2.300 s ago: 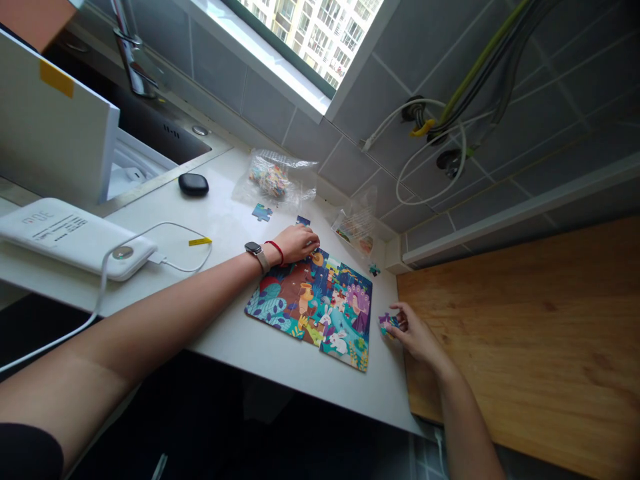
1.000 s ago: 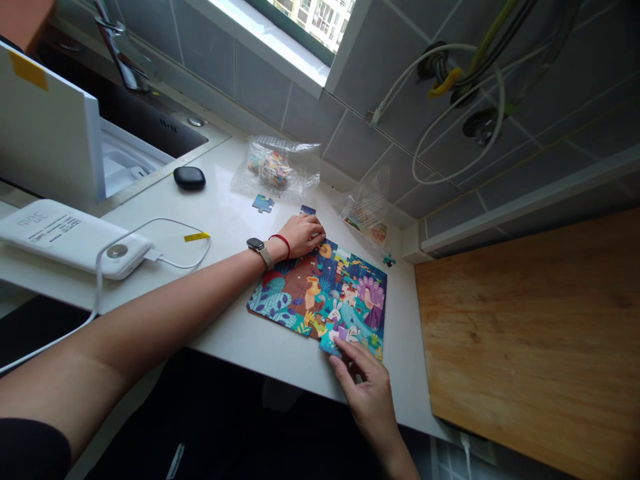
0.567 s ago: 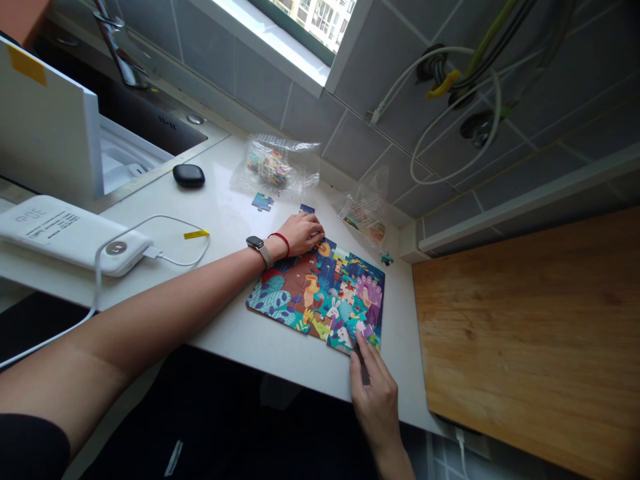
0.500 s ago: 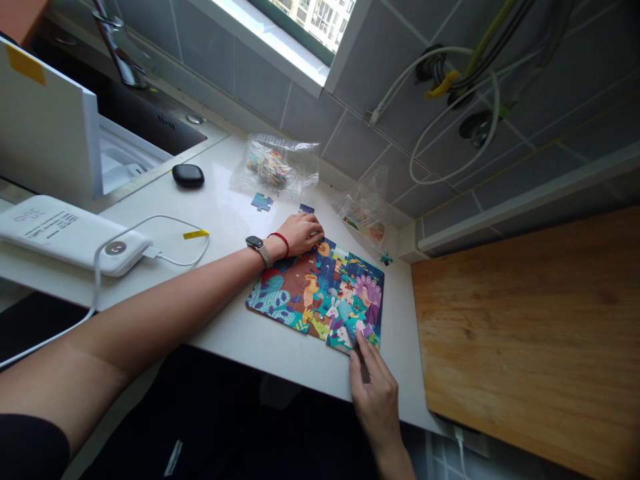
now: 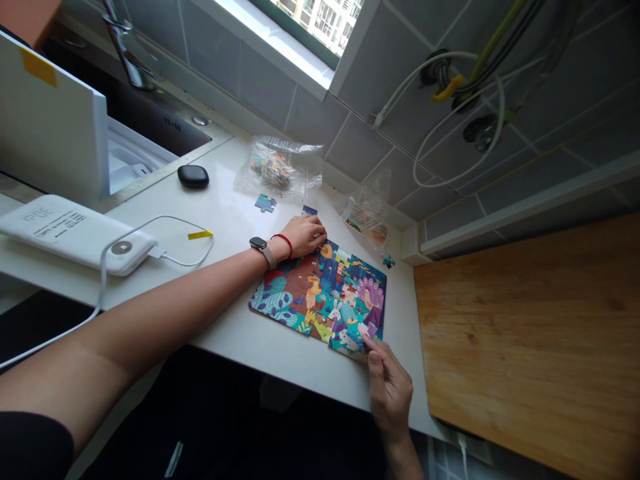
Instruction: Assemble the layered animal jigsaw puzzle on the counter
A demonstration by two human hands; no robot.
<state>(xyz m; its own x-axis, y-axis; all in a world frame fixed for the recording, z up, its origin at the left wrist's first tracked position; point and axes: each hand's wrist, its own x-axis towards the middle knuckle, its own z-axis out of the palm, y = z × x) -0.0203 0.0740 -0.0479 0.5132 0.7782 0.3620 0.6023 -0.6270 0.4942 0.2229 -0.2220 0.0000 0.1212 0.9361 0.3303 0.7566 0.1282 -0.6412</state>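
A colourful animal jigsaw puzzle [image 5: 320, 293] lies on the white counter, most of its pieces joined. My left hand [image 5: 304, 236] rests on its upper left edge, fingers bent over the border; whatever is under the fingertips is hidden. At the lower right corner, my right hand [image 5: 393, 383] touches the puzzle with its index fingertip, thumb apart and nothing held. One loose blue piece [image 5: 265, 203] lies above and left of the puzzle, another [image 5: 309, 210] sits just behind my left hand, and a small green one [image 5: 389, 261] is beside the upper right corner.
Behind the puzzle are a clear bag of pieces [image 5: 273, 167] and another clear bag [image 5: 370, 217]. At the left are a black case [image 5: 193, 177], a white power bank [image 5: 75, 230] with its cable, and a sink [image 5: 175, 137]. A wooden board [image 5: 530, 340] lies right.
My right hand has moved right and slightly down, its fingertip now at the corner. The left hand keeps its place on the puzzle. The whole view has shifted slightly.
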